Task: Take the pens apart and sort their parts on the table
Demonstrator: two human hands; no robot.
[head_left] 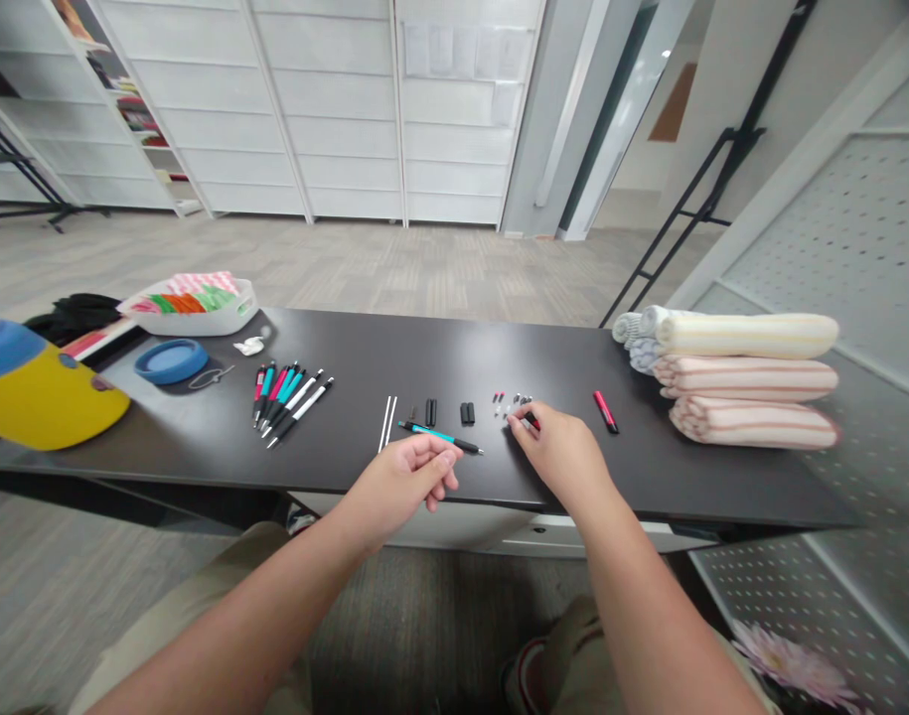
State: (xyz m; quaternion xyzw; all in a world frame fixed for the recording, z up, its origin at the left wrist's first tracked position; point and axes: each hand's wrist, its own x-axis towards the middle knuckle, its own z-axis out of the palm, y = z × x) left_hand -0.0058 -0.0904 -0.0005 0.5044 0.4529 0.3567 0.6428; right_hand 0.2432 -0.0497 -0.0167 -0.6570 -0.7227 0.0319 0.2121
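My left hand (416, 472) hovers at the table's front edge, thumb against curled fingers; whatever it may hold is hidden. Just beyond it lies a teal and black pen (435, 433), partly behind the fingers. My right hand (562, 452) reaches down to the tabletop with thumb and fingertips pinched together, among small metallic and red pen parts (499, 397). A dark and red bit shows by its fingers, too small to name. Between the hands lie black grip sleeves (467, 413), with more black sleeves (431, 412) and two thin white tubes (386, 422) further left.
A fan of pens (286, 397) lies left of centre. Beyond are a blue ring-shaped object (171, 360), a white basket (234, 313) and a yellow and blue visor-like piece (52, 397). To the right are a red marker (605, 410) and stacked rolled towels (752, 377).
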